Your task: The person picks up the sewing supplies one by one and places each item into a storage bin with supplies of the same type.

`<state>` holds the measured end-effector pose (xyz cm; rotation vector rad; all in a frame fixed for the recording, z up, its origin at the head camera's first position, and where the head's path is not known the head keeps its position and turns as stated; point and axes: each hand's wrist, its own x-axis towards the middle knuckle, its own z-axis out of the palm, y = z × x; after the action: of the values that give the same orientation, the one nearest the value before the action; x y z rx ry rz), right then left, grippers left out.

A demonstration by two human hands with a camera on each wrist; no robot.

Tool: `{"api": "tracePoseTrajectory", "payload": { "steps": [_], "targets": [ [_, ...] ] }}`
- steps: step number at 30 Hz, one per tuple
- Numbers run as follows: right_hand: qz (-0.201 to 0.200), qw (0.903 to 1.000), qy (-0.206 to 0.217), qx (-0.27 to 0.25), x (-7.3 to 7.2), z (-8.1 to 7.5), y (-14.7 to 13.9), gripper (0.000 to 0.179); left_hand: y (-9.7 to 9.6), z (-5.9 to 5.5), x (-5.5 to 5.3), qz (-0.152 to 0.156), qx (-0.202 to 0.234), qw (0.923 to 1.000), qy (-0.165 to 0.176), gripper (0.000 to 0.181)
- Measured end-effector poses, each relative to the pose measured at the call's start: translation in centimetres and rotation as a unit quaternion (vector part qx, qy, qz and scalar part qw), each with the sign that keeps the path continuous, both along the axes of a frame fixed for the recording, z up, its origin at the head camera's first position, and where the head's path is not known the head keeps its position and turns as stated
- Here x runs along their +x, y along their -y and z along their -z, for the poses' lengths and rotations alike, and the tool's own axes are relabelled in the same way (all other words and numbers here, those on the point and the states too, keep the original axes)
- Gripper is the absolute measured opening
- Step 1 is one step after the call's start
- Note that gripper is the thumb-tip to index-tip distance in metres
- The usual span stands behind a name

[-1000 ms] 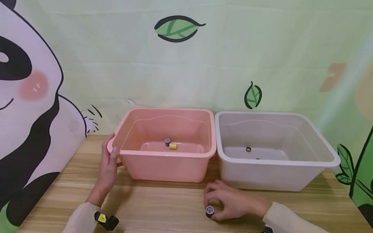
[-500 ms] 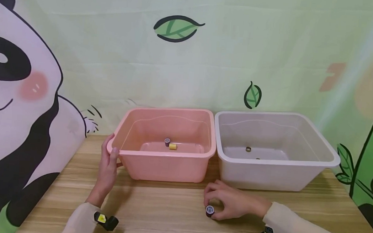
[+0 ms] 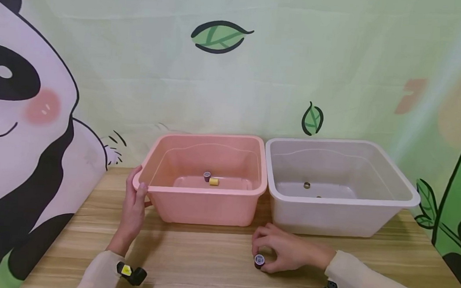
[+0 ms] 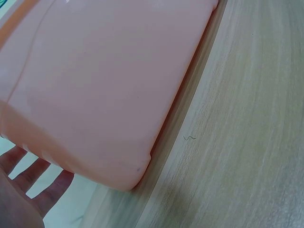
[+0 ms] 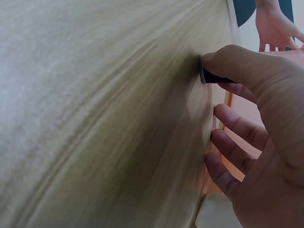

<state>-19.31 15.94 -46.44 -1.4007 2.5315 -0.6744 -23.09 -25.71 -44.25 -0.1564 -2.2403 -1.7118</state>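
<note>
My left hand (image 3: 133, 208) grips the front left corner of a pink plastic tub (image 3: 207, 206), thumb and index finger at the rim. In the left wrist view, the other fingertips touch the tub's side. On the table before the tubs, my right hand (image 3: 283, 248) pinches a small dark cylinder (image 3: 259, 261) with a pale, ring-like top between thumb and index finger. The cylinder stands upright, its base right at the tabletop. From the right wrist view, the remaining fingers are spread, their tips at the wood. Inside the pink tub are another dark cylinder (image 3: 207, 176) and a yellow one (image 3: 214, 182).
A pale grey tub (image 3: 337, 217) stands right beside the pink one. It holds a small brass-coloured ring (image 3: 306, 185) and another small piece (image 3: 319, 196) mostly hidden by its front rim. Behind the wooden table (image 3: 195, 265) hangs a printed cloth (image 3: 140, 68) with a panda and leaves.
</note>
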Motion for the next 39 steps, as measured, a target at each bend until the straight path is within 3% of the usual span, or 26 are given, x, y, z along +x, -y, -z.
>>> {"api": "tracePoseTrajectory", "payload": {
  "steps": [8, 16, 21, 29, 39],
  "targets": [
    [-0.009, 0.9999, 0.003, -0.004, -0.1, -0.3, 0.2, 0.026, 0.1, 0.0, 0.0, 0.006, 0.006, 1.0, -0.004, 0.055],
    [-0.004, 0.9997, 0.024, 0.007, 0.4, -1.8, 0.5, 0.03, 0.0, 0.0, -0.2, 0.018, 0.015, 0.9997, -0.008, 0.055],
    [-0.012, 0.9999, 0.011, 0.004, 0.5, -2.6, 0.6, 0.031, 0.0, 0.1, -0.2, 0.015, 0.016, 0.9997, -0.008, 0.055],
    [-0.008, 0.9994, 0.033, 0.006, 0.7, -3.5, 0.7, 0.03, 0.2, 0.2, -0.1, 0.004, -0.001, 1.0, -0.003, 0.056],
    [-0.028, 0.9995, 0.014, 0.003, 0.9, -4.5, 1.0, 0.03, 0.2, 0.2, -0.1, 0.001, -0.006, 1.0, -0.006, 0.056]
  ]
}}
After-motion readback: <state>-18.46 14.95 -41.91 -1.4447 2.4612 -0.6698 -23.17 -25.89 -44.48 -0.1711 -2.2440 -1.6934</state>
